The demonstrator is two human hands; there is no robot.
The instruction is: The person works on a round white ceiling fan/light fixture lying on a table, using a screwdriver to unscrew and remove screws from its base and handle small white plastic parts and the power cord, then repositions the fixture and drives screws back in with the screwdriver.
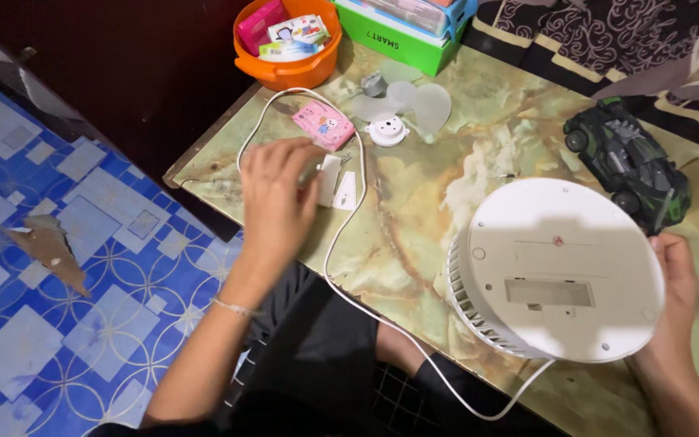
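Observation:
My right hand [677, 283] grips the right rim of a round white fan housing [556, 271] that rests base-up on the marbled green table [438, 186]. My left hand [275, 194] reaches to the table's left side, fingers spread over small white plastic pieces [335, 182] beside the fan's white cord [349, 243]; I cannot tell whether it pinches one. A translucent fan blade [410, 101] and a small white round cap [387, 129] lie farther back.
A pink card packet [324, 124] lies by the cord. An orange bowl [285, 71] of small packets and a green box [398, 36] stand at the back. A dark toy car [629, 162] sits at right. Blue patterned floor [66, 267] lies left.

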